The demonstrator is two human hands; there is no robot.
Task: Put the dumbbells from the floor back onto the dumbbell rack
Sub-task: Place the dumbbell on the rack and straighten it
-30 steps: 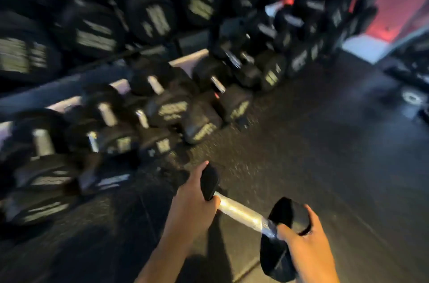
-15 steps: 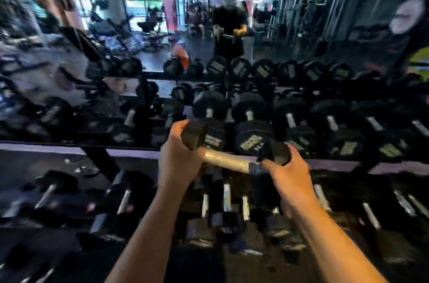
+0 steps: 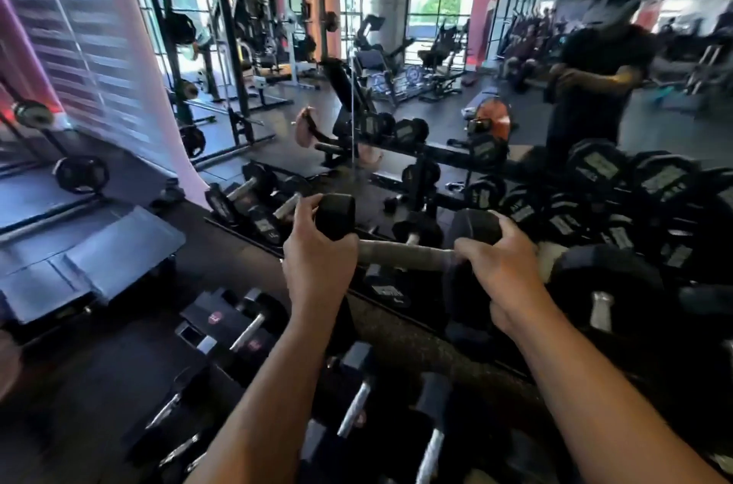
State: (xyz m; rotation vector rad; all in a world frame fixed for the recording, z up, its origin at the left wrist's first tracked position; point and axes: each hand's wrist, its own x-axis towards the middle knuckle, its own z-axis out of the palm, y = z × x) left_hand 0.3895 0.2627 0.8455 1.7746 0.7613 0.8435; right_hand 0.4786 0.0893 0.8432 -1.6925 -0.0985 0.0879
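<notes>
1. We hold the dumbbell (image 3: pixel 404 249) in the air over the dumbbell rack (image 3: pixel 400 319). A bare strip of shelf lies just below it. Racked dumbbells (image 3: pixel 618 206) crowd the right, and a smaller row (image 3: pixel 254 206) sits to the left.
2. Our left hand (image 3: pixel 317 265) is wrapped around the left head, thumb over its top. Our right hand (image 3: pixel 501 265) is clamped on the right head, fingers curled over it.
3. The dumbbell has black heads and a grey metal handle, lying nearly level between our hands.
4. Our forearms cover part of the lower tier of dumbbells (image 3: pixel 357 400). The labels are too blurred to read. Behind the rack a mirror (image 3: pixel 357 47) reflects the gym, with a person (image 3: pixel 595 67) smeared by motion.
</notes>
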